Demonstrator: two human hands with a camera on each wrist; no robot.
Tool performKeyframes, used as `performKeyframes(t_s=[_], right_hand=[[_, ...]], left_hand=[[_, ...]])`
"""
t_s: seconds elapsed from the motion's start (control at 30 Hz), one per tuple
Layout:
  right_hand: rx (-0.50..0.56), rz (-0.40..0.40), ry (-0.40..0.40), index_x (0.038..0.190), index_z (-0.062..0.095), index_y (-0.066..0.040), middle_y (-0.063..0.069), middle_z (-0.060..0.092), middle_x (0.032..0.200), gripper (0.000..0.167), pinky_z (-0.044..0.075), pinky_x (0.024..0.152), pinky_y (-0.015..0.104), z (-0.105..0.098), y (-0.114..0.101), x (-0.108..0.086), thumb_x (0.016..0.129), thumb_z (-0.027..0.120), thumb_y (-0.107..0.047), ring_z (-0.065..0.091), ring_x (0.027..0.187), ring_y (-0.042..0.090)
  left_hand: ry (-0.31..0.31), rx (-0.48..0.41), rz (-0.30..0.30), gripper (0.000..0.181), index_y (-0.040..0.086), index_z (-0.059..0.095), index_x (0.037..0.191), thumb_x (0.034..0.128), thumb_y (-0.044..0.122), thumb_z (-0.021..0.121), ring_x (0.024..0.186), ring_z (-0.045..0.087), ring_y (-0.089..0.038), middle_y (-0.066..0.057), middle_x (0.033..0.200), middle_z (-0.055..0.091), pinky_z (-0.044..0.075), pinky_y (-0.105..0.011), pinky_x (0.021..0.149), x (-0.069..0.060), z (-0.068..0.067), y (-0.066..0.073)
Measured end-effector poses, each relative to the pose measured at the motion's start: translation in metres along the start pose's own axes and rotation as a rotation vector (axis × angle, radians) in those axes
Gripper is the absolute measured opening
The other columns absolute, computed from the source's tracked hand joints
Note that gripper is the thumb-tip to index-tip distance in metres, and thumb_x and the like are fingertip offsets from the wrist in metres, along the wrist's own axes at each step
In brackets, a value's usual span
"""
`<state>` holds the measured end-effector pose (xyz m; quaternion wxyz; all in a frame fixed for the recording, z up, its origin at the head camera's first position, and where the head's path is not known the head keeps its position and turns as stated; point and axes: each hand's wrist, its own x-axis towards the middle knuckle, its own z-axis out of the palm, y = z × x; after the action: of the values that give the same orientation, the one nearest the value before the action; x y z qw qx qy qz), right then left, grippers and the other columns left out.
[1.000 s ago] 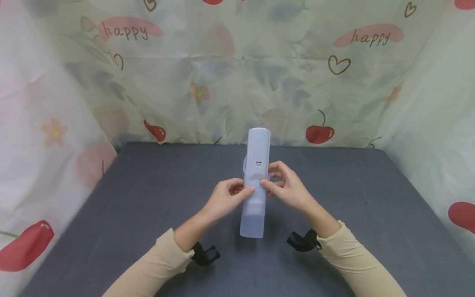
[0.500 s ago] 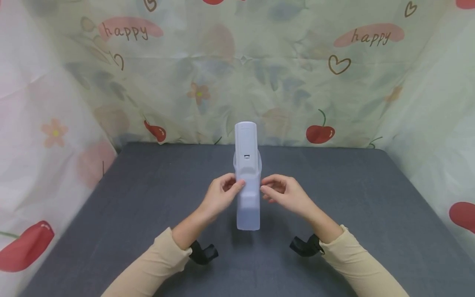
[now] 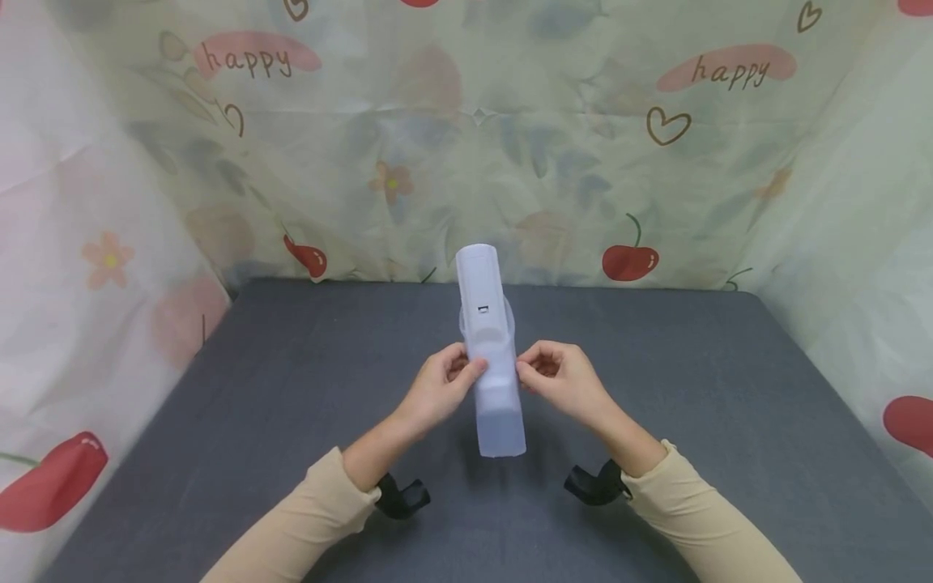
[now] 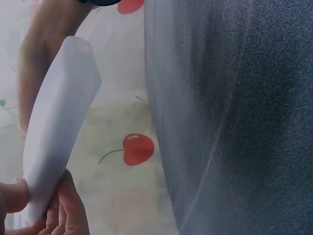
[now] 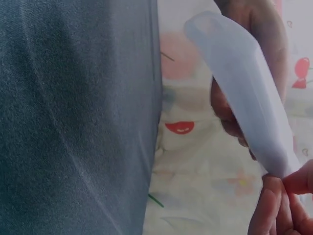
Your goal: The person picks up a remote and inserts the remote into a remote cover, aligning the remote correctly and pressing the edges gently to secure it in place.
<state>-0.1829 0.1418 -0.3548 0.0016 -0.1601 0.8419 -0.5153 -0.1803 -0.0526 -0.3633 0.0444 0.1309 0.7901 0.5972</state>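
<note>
A long white plastic device [image 3: 481, 279] with a small dark port and a translucent lower end is held above the table, its top leaning slightly left. My left hand [image 3: 437, 389] grips its left side, with the thumb across the face. At the right edge, my right hand [image 3: 564, 376] pinches with thumb and forefinger; exactly what lies between those fingertips is hard to see. A clear rounded part sticks out behind the device on both sides. In the left wrist view the white device [image 4: 61, 107] stands between thumb and fingers. Its far side is hidden in the head view.
A dark grey cloth-covered table [image 3: 291, 356] lies below. Behind it hangs a printed curtain [image 3: 477, 162] with cherries and hearts, and more curtain closes in both sides. A black strap [image 3: 401, 495] hangs from each wrist.
The device has shifted left and its tilt has switched from right to left. My right hand's thumb has come off its face, and the fingers briefly parted from it before meeting its right edge.
</note>
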Motion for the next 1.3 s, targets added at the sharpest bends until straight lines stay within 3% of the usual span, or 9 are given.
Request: performKeyframes(t_s=[0.2,0.4,0.6,0.77,1.0,1.13,1.3], right_hand=[[0.013,-0.015,0.079,0.083,0.064,0.003,0.015,0.066,0.073,0.007,0.05,0.057,0.022,0.003,0.0,0.0,0.084,0.06,-0.002,0.059,0.059,0.009],[0.013,-0.008,0.174,0.08,0.064,0.002,0.012,0.064,0.069,0.007,0.046,0.053,0.022,0.006,-0.001,0.001,0.082,0.058,0.0,0.056,0.056,0.009],[0.035,-0.003,0.192,0.08,0.064,0.004,0.012,0.064,0.068,0.007,0.047,0.053,0.021,0.005,-0.003,0.001,0.082,0.058,0.001,0.056,0.055,0.007],[0.038,-0.005,0.205,0.08,0.064,0.004,0.013,0.063,0.069,0.006,0.048,0.054,0.021,0.005,-0.003,0.002,0.082,0.058,0.002,0.056,0.055,0.006],[0.053,-0.026,0.135,0.09,0.062,0.006,0.02,0.064,0.083,0.008,0.053,0.062,0.022,0.004,-0.001,0.0,0.086,0.057,0.001,0.065,0.065,0.015],[0.079,0.016,0.086,0.103,0.06,0.007,0.025,0.064,0.099,0.017,0.057,0.066,0.029,0.002,-0.004,-0.003,0.088,0.057,0.0,0.07,0.077,0.024],[0.129,0.069,0.046,0.122,0.048,0.004,0.028,0.061,0.114,0.034,0.057,0.067,0.034,-0.001,-0.011,-0.004,0.088,0.055,0.0,0.07,0.084,0.029]], left_hand=[[-0.057,0.081,0.077,0.027,-0.003,0.055,0.115,0.0956,0.016,0.052,0.088,0.068,-0.026,-0.021,0.101,0.066,0.051,-0.029,0.07,0.002,-0.004,0.006],[-0.098,0.147,0.089,0.027,-0.002,0.053,0.114,0.0956,0.017,0.053,0.084,0.067,-0.023,-0.02,0.099,0.065,0.049,-0.024,0.066,0.002,-0.005,0.012],[-0.13,0.178,0.108,0.029,-0.003,0.052,0.116,0.0957,0.018,0.053,0.073,0.061,-0.017,-0.019,0.097,0.065,0.044,-0.022,0.059,0.002,-0.005,0.013],[-0.141,0.161,0.111,0.03,-0.003,0.052,0.118,0.0958,0.018,0.052,0.071,0.06,-0.021,-0.02,0.098,0.064,0.043,-0.023,0.058,0.001,-0.004,0.012],[-0.087,0.16,0.108,0.026,-0.003,0.055,0.111,0.0945,0.017,0.055,0.076,0.065,-0.021,-0.019,0.096,0.065,0.046,-0.023,0.06,-0.001,-0.003,0.012],[-0.055,0.18,0.102,0.024,-0.001,0.056,0.109,0.0938,0.017,0.056,0.076,0.067,-0.021,-0.018,0.095,0.066,0.047,-0.022,0.061,-0.002,-0.002,0.011],[-0.071,0.178,0.092,0.024,-0.001,0.056,0.11,0.0941,0.017,0.056,0.075,0.066,-0.019,-0.017,0.095,0.065,0.046,-0.021,0.06,-0.003,-0.001,0.008]])
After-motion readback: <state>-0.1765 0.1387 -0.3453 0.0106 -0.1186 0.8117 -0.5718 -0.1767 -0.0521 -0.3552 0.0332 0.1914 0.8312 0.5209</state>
